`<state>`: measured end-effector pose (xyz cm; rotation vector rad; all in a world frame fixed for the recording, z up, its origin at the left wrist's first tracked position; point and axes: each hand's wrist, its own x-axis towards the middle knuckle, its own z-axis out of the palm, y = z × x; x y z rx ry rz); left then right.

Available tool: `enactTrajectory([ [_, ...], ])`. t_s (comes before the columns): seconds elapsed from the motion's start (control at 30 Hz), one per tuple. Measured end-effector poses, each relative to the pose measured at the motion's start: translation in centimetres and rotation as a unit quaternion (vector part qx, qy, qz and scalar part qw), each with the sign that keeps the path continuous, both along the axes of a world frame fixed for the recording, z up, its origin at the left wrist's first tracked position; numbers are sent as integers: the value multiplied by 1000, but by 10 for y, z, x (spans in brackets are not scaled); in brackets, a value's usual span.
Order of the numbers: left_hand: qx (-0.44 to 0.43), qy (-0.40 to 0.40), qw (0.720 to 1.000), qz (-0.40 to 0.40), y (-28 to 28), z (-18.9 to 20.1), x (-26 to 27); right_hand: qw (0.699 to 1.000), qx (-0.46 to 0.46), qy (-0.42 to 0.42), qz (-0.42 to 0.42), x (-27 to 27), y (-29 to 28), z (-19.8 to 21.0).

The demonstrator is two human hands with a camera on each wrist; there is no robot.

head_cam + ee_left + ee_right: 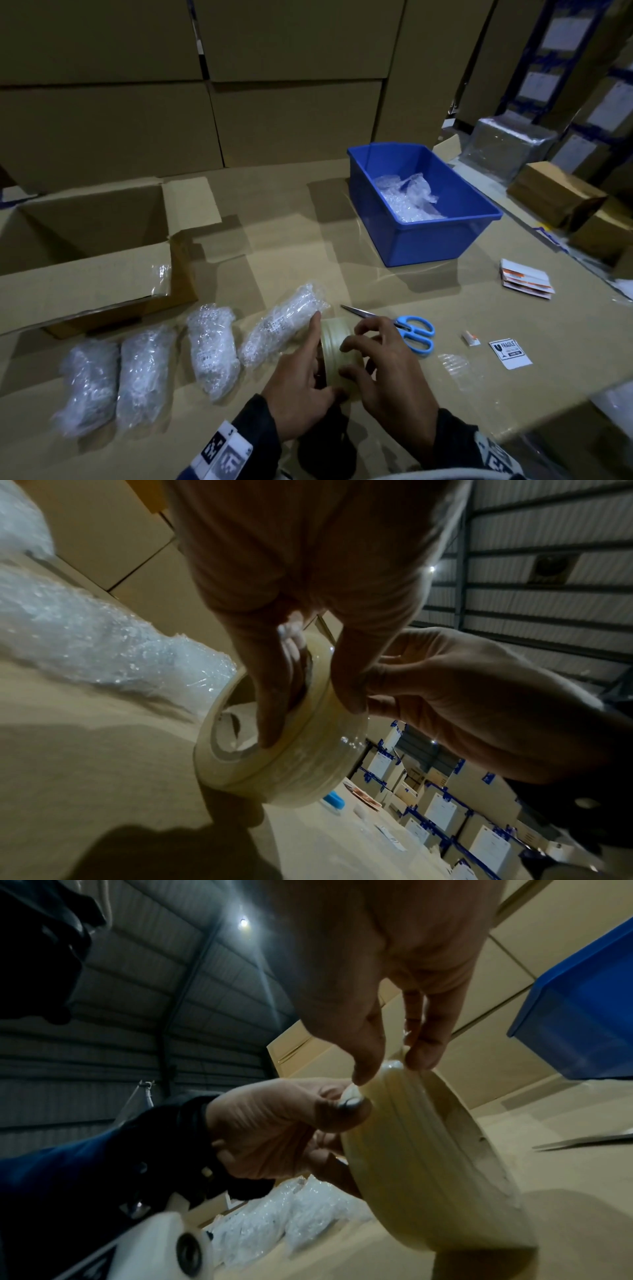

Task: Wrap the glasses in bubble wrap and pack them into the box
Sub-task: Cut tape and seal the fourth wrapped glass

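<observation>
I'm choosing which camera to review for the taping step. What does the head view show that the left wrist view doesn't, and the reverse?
Only the head view shows the open cardboard box, blue bin, scissors and all four wrapped glasses. Only the left wrist view shows the left hand with fingers hooked through the tape roll core. Both show the roll, the right hand on it, and a wrapped bundle beside it.

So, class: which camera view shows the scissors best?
The head view: the scissors lie whole on the cardboard, blue handles and blades, right of the right hand. The right wrist view shows only a blade tip; the left wrist view, a blue bit.
</observation>
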<state>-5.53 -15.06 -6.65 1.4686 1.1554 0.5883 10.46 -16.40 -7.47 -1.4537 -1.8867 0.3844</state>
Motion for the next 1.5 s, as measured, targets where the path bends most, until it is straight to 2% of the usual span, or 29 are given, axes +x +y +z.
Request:
enactTrajectory([
  [0.17, 3, 0, 1000, 24, 4, -6, -1, 999, -6, -27, 16, -5, -1, 3],
  [0.3, 13, 1, 999, 30, 6, -19, -2, 1000, -10, 12, 19, 4, -2, -1],
  [0.43, 18, -4, 999, 28, 6, -17, -2, 999, 22, -19, 13, 6, 4, -1],
  [0.63, -5, -29, 999, 20, 8, -14, -4, 998, 54, -10, -21, -2, 12, 0],
  [0.8, -3, -55, 998, 7, 9, -11, -6, 994, 67, -88, 25, -6, 18, 3],
  [0.87, -1, -65, 998, 21, 10, -13, -7, 993, 60, -82, 55, -5, 16, 3],
  [0.97, 28, -69, 995, 60, 14, -15, -9, 995, 40, -41, 77, 1, 14, 4],
  [1.1, 132, 18, 990, 52, 10, -10, -5, 999, 20, 10, 50, 9, 16, 6],
  [1.27, 234, 104, 963, 85, 11, -8, -4, 999, 6, 29, 36, 5, 18, 12],
  [1.33, 258, 108, 956, 87, 14, -10, -4, 997, 7, 79, 5, 5, 19, 17],
  [1.4, 282, 119, 947, 96, 16, -13, -4, 984, 14, 166, -69, 15, 26, 20],
  [1.43, 291, 124, 943, 104, 17, -14, -4, 979, 10, 176, -104, 24, 31, 20],
  [1.47, 293, 123, 942, 109, 18, -14, -4, 982, -6, 144, -124, 36, 38, 17],
  [1.5, 297, 119, 941, 111, 18, -13, -4, 988, -38, 79, -130, 50, 44, 12],
])
